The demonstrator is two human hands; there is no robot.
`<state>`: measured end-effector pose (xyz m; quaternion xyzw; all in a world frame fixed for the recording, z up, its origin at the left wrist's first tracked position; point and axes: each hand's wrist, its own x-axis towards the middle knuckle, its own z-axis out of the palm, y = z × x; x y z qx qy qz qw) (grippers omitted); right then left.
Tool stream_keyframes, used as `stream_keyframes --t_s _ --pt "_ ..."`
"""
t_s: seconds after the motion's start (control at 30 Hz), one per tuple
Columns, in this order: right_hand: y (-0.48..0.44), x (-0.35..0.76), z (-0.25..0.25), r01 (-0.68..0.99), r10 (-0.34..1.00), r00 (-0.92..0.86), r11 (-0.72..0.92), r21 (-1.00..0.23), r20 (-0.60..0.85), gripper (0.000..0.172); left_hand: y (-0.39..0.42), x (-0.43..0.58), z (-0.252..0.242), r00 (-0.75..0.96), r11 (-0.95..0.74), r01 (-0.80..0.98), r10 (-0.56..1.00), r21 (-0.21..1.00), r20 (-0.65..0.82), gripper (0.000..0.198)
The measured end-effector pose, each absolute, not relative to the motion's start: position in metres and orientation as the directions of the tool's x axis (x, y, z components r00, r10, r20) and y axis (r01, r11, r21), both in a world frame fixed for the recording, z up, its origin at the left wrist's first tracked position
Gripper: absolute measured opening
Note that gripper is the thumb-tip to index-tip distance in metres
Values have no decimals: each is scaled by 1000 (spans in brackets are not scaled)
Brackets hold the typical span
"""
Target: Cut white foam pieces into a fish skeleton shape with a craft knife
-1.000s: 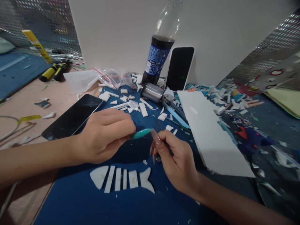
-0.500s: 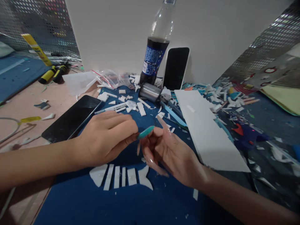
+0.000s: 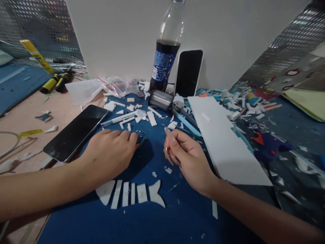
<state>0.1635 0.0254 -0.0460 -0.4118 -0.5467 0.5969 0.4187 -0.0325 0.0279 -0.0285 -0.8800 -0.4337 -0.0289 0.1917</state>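
Observation:
My left hand (image 3: 110,152) is closed, knuckles up, over the blue mat (image 3: 177,220). Past its fingertips shows the edge of a small dark teal piece (image 3: 142,141), mostly hidden by the fingers. My right hand (image 3: 184,150) hovers to the right with fingers curled and the thumb against them; I see nothing in it. Nearer me lies a row of white cut pieces shaped like a fish: a rounded head (image 3: 107,194) partly under my left forearm, upright strips (image 3: 125,194), and a forked tail (image 3: 156,194).
A black phone (image 3: 76,132) and a pen (image 3: 119,118) lie left. Behind stand a dark-drink bottle (image 3: 165,61) and a propped phone (image 3: 189,73), with a spool (image 3: 160,100) before them. At right are a white board (image 3: 228,145), a glue gun (image 3: 270,145) and scattered white scraps (image 3: 151,118).
My hands have moved apart. The teal piece, earlier between both hands, is now at my left fingertips and lower. My right hand's fingers have curled in.

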Motion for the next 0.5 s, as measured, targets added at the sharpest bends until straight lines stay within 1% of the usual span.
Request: stream_keyframes --t_s 0.13,0.23,0.37,0.5 --pt "27 164 -49 -92 952 -304 -69 -993 -38 29 31 -34 -34 598 -563 776 799 -284 52 13" --pt "27 163 -49 -118 950 -309 -78 -990 -38 26 35 -35 -35 618 -601 759 786 -249 -14 17" --pt "28 163 -51 -136 950 -306 -105 -985 -59 23 38 -38 -33 632 -627 751 773 -206 -53 15" --pt "29 163 -52 -121 959 -277 -95 -988 -58 21 36 -39 -29 643 -635 750 766 -185 -23 14"
